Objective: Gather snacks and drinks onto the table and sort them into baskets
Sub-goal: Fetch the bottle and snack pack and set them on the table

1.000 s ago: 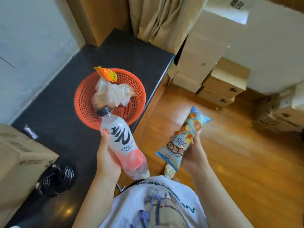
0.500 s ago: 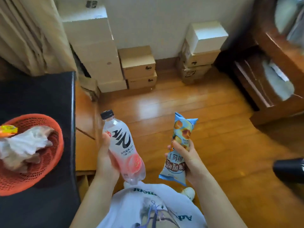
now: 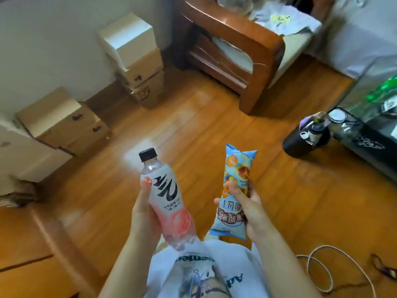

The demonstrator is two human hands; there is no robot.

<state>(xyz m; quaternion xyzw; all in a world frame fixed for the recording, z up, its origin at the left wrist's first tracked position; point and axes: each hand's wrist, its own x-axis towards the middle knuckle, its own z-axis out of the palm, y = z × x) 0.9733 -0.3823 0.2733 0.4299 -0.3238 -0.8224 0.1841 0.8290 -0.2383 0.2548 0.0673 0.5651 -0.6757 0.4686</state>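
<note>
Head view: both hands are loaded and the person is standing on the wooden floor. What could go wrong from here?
The cable loops across the floor by the person's right side; a foot could catch it. The left hand holds the bottle low on its body and tilted, so it might slip. The right hand grips the snack packet across its middle, which could crush the contents. With neither hand free, catching a drop would be hard.

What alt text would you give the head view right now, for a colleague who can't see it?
A person's left hand holds a clear drink bottle with a black cap, and the right hand grips a blue snack packet, both above a wooden floor. Cardboard boxes line the wall; a wooden armchair stands ahead.
</note>
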